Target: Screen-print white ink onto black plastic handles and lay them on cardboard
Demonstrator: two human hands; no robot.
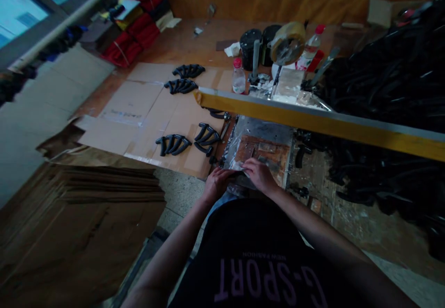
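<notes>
My left hand point(216, 183) is closed around one end of a dark piece point(240, 178), seemingly one of the black curved parts, close to my body. Pinched in my right hand point(259, 174) is a small white cloth or tissue point(238, 165), held against or just over that dark piece. How they touch is too dim to make out. Both hands are at the front edge of a plastic-covered work spot with a worn brown board point(278, 152). Black curved parts point(173, 144) lie in fanned groups on the cardboard point(135, 108) to the left.
A yellow-and-grey bar point(313, 120) crosses above the bench. Behind it stand a bottle with a red cap point(238, 78), black tubs point(250, 48) and a tape roll point(288, 43). Black parts are heaped point(385, 76) at right. Flattened cardboard point(111, 196) is stacked at lower left.
</notes>
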